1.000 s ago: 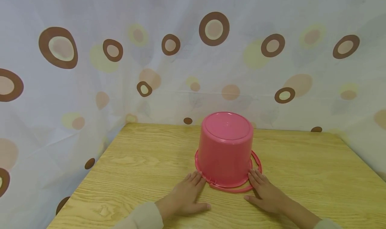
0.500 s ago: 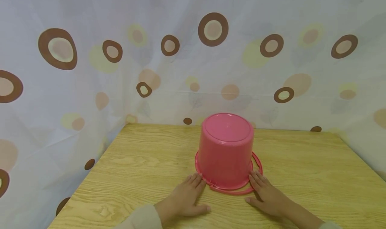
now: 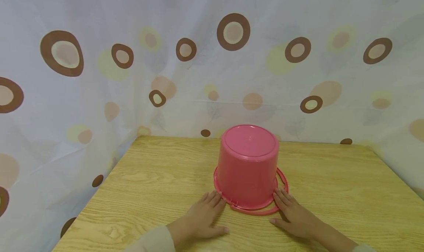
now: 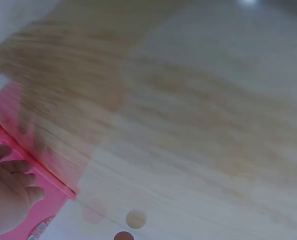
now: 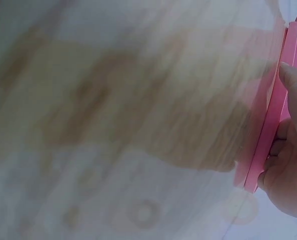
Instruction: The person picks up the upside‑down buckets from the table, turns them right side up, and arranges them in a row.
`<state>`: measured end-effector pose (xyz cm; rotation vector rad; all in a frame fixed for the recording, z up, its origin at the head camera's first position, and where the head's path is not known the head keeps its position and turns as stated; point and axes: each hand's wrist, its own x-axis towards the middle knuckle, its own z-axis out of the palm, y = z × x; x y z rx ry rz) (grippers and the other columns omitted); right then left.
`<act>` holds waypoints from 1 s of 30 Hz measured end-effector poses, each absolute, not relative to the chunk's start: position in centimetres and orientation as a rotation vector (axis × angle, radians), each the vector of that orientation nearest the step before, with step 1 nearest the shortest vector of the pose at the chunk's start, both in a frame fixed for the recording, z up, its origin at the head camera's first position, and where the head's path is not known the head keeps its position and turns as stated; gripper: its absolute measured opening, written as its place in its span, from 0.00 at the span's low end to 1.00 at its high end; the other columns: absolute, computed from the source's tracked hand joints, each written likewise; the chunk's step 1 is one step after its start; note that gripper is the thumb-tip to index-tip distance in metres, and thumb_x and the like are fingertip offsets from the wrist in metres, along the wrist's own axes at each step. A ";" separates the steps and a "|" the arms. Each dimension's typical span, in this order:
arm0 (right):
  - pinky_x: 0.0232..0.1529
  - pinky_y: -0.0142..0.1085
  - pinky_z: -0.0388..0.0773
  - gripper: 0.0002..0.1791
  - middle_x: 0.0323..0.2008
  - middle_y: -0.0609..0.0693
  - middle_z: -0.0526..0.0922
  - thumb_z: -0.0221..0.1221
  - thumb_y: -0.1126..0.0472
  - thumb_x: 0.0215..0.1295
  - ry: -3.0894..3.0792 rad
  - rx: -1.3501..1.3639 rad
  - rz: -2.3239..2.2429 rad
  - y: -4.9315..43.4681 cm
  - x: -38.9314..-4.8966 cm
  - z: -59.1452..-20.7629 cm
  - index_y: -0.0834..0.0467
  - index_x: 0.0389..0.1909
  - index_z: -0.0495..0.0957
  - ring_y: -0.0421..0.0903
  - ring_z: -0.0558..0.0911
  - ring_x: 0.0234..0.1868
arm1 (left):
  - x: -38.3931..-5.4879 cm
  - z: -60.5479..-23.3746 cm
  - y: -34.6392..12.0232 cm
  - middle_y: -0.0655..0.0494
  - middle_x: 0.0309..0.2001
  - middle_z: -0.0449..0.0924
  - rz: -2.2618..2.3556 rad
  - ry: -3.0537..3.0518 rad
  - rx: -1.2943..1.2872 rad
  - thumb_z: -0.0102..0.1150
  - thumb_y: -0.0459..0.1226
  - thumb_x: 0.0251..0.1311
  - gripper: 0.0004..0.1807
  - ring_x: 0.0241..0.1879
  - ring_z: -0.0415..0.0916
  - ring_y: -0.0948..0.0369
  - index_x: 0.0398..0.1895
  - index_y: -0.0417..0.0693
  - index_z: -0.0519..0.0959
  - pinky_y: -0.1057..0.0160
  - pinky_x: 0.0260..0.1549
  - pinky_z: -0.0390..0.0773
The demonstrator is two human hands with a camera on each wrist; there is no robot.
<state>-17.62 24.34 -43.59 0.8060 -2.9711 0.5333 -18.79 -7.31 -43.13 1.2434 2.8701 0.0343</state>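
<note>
A pink plastic bucket (image 3: 248,171) stands upside down on the wooden table, its base facing up. Its pink handle (image 3: 256,212) lies loosely around the rim on the table. My left hand (image 3: 203,217) lies low at the left front, straight fingertips at the bucket's rim, thumb spread to the side. On the other side my right hand (image 3: 294,215) has its fingers at the rim, lying over the handle, with the thumb apart. In the left wrist view, the left hand (image 4: 8,195) is beside the pink rim (image 4: 33,157). The right wrist view shows the right hand (image 5: 288,160) along the rim (image 5: 271,120).
The wood-grain table (image 3: 159,171) extends to both sides of the bucket. Behind it and at the sides hangs a pale curtain (image 3: 198,79) with brown and yellow circles. A printed label (image 4: 40,228) shows on the bucket in the left wrist view.
Almost nothing differs. The head view shifts very slightly; both hands keep their places at the bucket's rim.
</note>
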 end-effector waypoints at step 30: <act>0.56 0.56 0.68 0.34 0.55 0.67 0.75 0.60 0.46 0.56 -2.785 0.997 0.333 25.9 -19.9 -42.5 0.71 0.53 0.74 0.65 0.72 0.57 | -24.3 -43.4 -8.9 0.47 0.57 0.74 0.015 3.067 1.418 0.51 0.54 0.61 0.27 0.58 0.71 0.50 0.54 0.44 0.75 0.49 0.58 0.70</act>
